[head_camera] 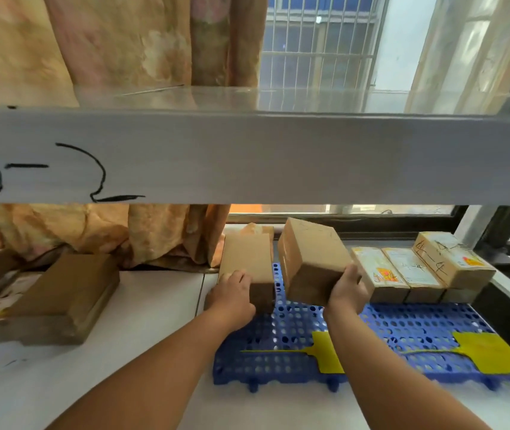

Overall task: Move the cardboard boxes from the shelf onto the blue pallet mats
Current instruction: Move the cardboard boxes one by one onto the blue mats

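Note:
A blue perforated pallet mat [402, 330] lies on the white shelf surface. My left hand [232, 296] grips the near end of a plain cardboard box [247, 262] at the mat's left edge. My right hand [348, 287] holds a second cardboard box [309, 259] tilted above the mat, fingers curled round its near right corner. Three labelled boxes [414, 268] stand side by side on the mat's far right part.
A grey shelf beam [278, 156] with black handwriting crosses overhead. Flat cardboard boxes [61, 293] lie at the left on the white surface. Yellow tags [495, 352] lie on the mat. Curtains and a barred window stand behind.

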A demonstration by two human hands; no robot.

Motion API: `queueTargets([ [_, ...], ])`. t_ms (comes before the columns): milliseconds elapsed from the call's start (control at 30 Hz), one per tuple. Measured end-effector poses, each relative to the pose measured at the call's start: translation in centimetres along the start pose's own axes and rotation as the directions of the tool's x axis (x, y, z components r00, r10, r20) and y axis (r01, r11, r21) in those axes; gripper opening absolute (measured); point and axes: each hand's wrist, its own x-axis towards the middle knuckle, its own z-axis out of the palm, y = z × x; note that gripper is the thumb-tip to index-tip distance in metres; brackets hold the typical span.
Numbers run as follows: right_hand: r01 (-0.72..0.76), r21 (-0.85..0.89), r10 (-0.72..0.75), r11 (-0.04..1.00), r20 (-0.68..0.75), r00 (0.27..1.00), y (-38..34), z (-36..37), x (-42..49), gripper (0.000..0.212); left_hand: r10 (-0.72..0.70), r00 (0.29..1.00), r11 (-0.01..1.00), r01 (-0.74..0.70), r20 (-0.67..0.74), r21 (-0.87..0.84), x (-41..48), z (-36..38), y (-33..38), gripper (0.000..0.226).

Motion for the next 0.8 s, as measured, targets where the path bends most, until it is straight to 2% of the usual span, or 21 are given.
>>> queueTargets([
  [67,0.062,-0.087,-0.06,0.994,0.025,0.998,0.8,0.1,0.7,0.048,0.022,0.999,0.998,-0.02,-0.03,0.065,0.2,0.0,-0.1,0.053],
  [167,0.132,-0.216,-0.114,0.967,0.098,0.989,1.7,0.1,1.2,0.047,0.01,0.999,0.999,-0.008,-0.044,0.036,0.7,-0.3,0.0,0.044],
  [333,0.184,-0.314,-0.13,0.931,0.186,0.974,2.9,0.6,2.0,0.05,-0.005,0.999,1.0,0.004,-0.036,-0.02,1.3,-0.4,-0.1,0.041],
  [567,0.178,-0.393,-0.095,0.902,0.223,0.97,3.8,0.8,2.8,0.05,0.033,0.998,0.994,-0.037,-0.046,-0.103,1.2,-0.2,-0.5,0.042],
  [800,0.221,-0.432,-0.107,0.874,0.272,0.956,3.4,1.3,3.7,0.051,0.039,0.999,0.995,-0.041,-0.023,-0.095,1.3,-0.4,-0.5,0.044],
])
